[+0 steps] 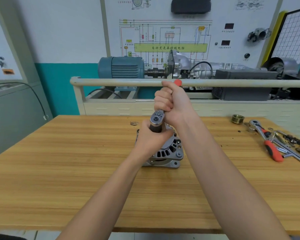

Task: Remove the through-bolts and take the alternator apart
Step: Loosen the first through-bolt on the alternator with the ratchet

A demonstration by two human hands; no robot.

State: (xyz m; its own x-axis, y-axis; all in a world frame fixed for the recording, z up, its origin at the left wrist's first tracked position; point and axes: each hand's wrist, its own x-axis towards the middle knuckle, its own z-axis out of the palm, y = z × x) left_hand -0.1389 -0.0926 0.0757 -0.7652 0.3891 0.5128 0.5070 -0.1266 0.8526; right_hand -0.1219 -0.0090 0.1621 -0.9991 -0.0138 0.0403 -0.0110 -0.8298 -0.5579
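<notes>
Fingers (161,103) of right hand (173,104) are wrapped round the ratchet (157,117) handle; left hand (151,137) fingers are curled round the dark socket (155,128) on the alternator (164,151), mid-worktop (59,161). Judged heavy, rigid cast metal, best gripped at the housing. Room is open left and near; loose tools (274,144) lie far right.

We see the alternator (166,151), silver cast housing w/ vent slots and bolt ears, sitting on the wooden bench approx mid-table. A chrome-headed ratchet (157,118) w/ red-tipped handle stands over its top, a dark socket (155,127) under the head pointing down into the unit.
</notes>
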